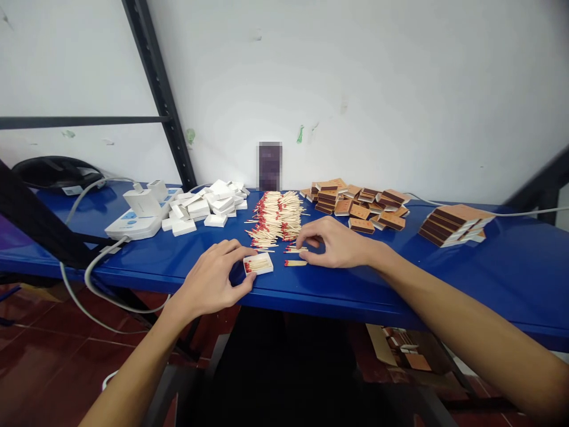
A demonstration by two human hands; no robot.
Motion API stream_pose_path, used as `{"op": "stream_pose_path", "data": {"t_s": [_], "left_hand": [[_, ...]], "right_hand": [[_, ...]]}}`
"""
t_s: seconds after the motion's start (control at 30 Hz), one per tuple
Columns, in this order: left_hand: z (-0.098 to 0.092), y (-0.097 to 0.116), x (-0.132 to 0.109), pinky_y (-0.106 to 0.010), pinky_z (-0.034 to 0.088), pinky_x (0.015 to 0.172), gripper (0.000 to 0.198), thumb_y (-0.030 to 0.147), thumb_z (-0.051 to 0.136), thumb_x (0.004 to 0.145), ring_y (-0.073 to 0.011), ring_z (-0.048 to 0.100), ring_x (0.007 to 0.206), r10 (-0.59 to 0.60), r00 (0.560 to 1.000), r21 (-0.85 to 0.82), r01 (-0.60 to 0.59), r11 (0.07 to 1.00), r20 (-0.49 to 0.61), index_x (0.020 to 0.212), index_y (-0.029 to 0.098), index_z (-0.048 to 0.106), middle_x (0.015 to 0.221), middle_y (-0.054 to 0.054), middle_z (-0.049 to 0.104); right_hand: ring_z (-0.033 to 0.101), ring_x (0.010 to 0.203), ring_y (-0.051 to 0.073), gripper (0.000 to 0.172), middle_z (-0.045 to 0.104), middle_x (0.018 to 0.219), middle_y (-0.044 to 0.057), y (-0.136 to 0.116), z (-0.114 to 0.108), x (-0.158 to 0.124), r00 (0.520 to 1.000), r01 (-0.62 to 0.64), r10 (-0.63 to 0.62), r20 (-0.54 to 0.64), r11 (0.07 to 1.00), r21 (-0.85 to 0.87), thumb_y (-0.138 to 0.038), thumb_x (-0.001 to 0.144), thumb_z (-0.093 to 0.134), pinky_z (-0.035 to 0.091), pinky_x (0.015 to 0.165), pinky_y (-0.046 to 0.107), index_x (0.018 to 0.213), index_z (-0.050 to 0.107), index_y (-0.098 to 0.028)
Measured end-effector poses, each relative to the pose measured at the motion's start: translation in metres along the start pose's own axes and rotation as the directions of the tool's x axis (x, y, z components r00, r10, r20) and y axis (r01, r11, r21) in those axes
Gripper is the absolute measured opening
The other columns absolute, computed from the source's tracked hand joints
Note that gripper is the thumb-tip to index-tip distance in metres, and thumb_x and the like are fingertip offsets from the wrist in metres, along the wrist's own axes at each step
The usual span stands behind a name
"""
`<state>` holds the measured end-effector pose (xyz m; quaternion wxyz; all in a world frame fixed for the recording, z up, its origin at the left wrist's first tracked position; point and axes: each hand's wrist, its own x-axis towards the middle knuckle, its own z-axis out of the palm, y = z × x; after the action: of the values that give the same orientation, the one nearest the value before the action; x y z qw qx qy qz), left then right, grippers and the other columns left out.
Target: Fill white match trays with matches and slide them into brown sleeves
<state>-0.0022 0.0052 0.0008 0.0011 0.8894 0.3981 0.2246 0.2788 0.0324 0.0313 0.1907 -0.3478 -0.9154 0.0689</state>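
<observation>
Thumb and fingers of my left hand [217,276] grip the ends of a small white tray [265,270], which holds several red-tipped matches [256,263]. My right hand [331,244] is closed in a pinch over loose matches [295,249] at the front of the match pile; whether any are between its fingertips is too small to tell. Just below those fingertips lies a short row of matches [295,263]. Behind both hands spreads the large pile of matches [284,214], most heads pointing left.
White trays [216,201] are heaped at the back left beside a power strip [133,224] with cables. Brown matchboxes [362,209] lie at the back right, with a stacked block [453,224] farther right. A dark shelf post [162,89] rises left.
</observation>
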Motion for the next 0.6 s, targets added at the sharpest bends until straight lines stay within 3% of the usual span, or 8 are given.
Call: {"op": "stream_pose_path", "data": {"t_s": [0.17, 0.6], "left_hand": [[-0.0010, -0.0002, -0.0001, -0.038, 0.046, 0.086, 0.033, 0.035, 0.056, 0.088, -0.0237, 0.057, 0.094, 0.003, 1.000, -0.028, -0.002, 1.000, 0.015, 0.116, 0.019, 0.064, 0.100, -0.007, 0.062], [0.0002, -0.0002, -0.0011, -0.037, 0.047, 0.084, 0.036, 0.036, 0.056, 0.090, -0.0240, 0.058, 0.094, 0.002, 1.000, -0.029, -0.002, 1.000, 0.004, 0.119, 0.018, 0.064, 0.099, -0.007, 0.062]], "right_hand": [[0.056, 0.076, 0.016, 0.013, 0.066, 0.086, 0.005, 0.0061, 0.0039, 0.0031, 1.000, -0.010, 0.010, 0.000, 0.997, -0.070, -0.022, 0.082, 0.058, 0.038, 0.069, 0.028, 0.083, 0.070, -0.018], [0.057, 0.072, 0.015, 0.012, 0.066, 0.080, 0.005, 0.0060, 0.0061, 0.0056, 0.997, -0.051, 0.053, 0.061, 0.998, -0.027, -0.017, 0.080, 0.062, 0.040, 0.065, 0.025, 0.079, 0.073, -0.016]]}}
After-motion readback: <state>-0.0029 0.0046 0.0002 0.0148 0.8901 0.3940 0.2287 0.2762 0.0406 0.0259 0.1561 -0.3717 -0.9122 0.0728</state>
